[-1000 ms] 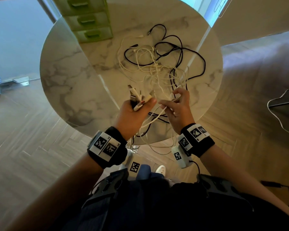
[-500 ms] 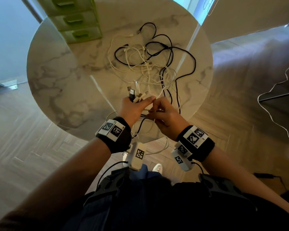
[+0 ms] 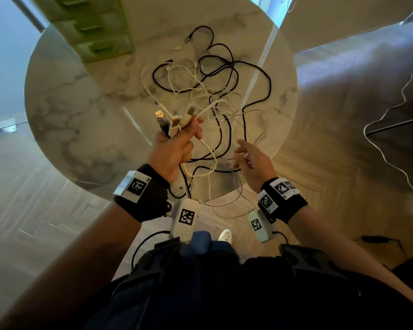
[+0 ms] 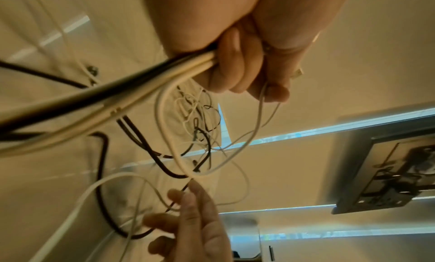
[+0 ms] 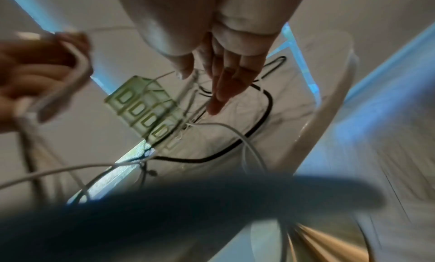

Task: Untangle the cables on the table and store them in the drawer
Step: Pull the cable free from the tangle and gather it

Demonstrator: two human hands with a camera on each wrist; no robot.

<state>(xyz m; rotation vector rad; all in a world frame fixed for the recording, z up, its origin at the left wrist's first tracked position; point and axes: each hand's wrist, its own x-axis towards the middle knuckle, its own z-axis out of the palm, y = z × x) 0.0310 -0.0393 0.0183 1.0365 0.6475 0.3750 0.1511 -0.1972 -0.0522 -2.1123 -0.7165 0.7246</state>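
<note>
While standing at the near edge of the round table (image 3: 65, 120), looking down:

Drawer unit (image 3: 98, 32): sitting at the far left of the tabletop, green, stacked fronts all closed; showing also in the right wrist view (image 5: 141, 113), well apart from both hands.

Left hand (image 3: 174, 148): hovering over the near part of the table, fingers (image 4: 233, 66) curling tight around a bundle of cable ends; gripping black and cream strands together, as the left wrist view shows.

Plug ends (image 3: 172, 117): sticking up and fanning out above the left fist, several USB-type tips pointing toward the far side.

Cables (image 3: 215, 86): lying in a tangled heap of black and white loops at the middle of the table, right of the drawer unit; some strands rising from the heap to the left fist, others hanging off the near edge below both wrists.

Right hand (image 3: 253, 158): hovering just right of the left hand, over the near right rim, fingers (image 5: 226, 80) spreading loose and mostly straight, grasping nothing firmly; thin white strands crossing near the fingertips, contact unclear.

White lead (image 3: 391, 129): trailing across the floor at the far right, ending at a small white block.
</note>
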